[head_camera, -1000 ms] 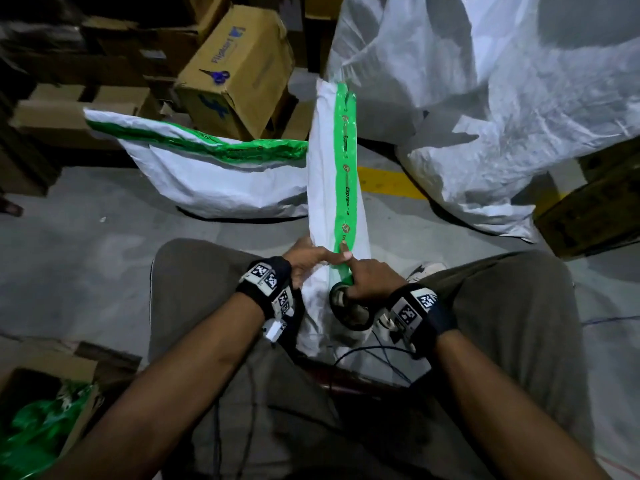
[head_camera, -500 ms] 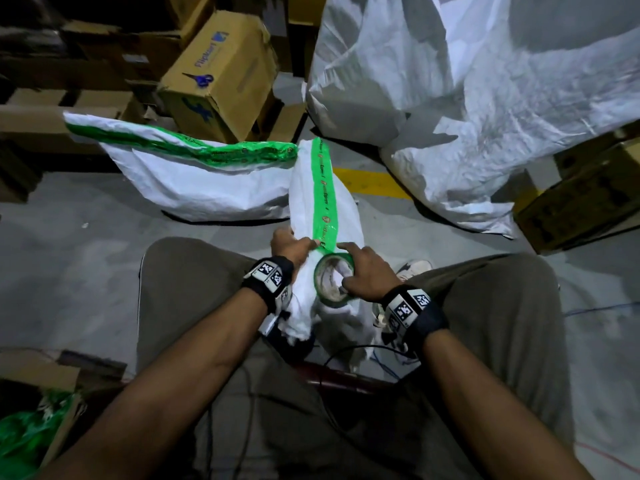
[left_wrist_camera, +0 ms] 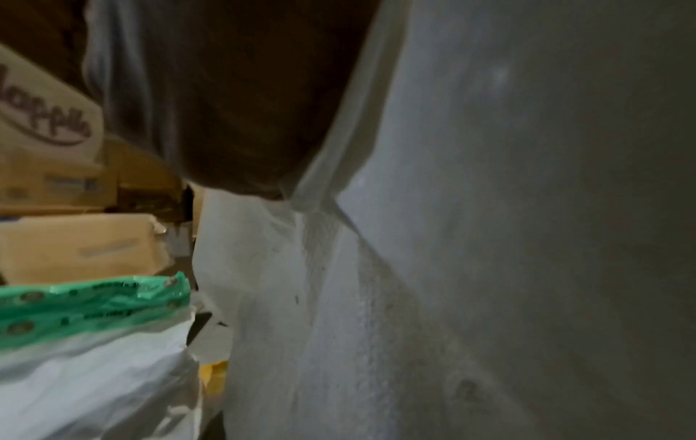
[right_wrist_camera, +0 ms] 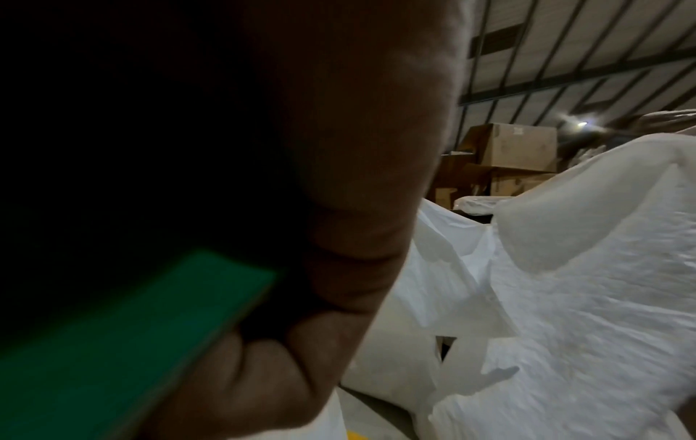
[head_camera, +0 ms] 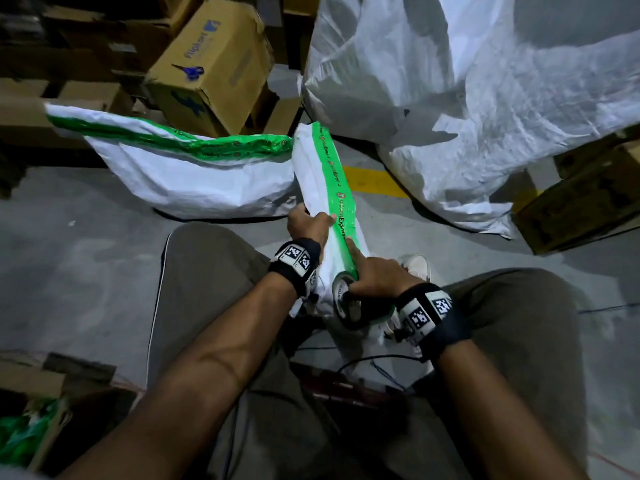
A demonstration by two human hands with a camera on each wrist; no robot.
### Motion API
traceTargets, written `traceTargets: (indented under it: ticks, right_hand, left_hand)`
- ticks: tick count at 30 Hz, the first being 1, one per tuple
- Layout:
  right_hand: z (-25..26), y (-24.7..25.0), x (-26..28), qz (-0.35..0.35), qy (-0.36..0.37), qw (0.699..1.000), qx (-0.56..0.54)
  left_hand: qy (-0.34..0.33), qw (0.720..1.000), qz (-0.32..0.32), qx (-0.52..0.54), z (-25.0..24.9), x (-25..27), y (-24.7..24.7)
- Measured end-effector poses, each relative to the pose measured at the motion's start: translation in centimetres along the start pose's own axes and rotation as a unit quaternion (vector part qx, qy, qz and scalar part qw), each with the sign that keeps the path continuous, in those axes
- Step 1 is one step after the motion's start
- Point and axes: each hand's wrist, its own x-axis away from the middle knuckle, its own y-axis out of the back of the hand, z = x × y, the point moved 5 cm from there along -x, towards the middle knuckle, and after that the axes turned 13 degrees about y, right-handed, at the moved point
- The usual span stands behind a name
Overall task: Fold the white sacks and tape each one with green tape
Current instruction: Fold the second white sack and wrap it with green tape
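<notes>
Run the green tape down the folded sack, flat and tight.

Your left hand grips the left edge of the folded sack, fingers curled round it; grip it firmly so the fold cannot open. Your right hand holds the tape roll at the sack's near end, fingers wrapped on the roll, forefinger straight along the green tape; press as you pull. The sack stands between your knees, leaning away, and the tape strip lies between your 2 hands. 1 taped sack lies to the far left.
</notes>
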Motion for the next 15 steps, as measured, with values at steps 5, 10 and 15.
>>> traceTargets:
  ticks: [5, 10, 15]
  right_hand:
    - [-1.7, 0.1, 1.1, 0.006, -0.002, 0.998, -0.056]
    - [-1.9, 0.3, 1.8, 0.0, -0.005, 0.997, -0.077]
    - [-1.2, 0.3, 1.8, -0.022, -0.027, 0.997, -0.066]
  left_hand:
    - [0.116, 0.978, 0.149, 0.089, 0.5, 1.9, -1.4]
    - [0.218, 0.907, 0.358, 0.029, 2.0, 4.4, -1.3]
    - [0.148, 0.911, 0.386, -0.005, 3.5, 5.7, -1.9]
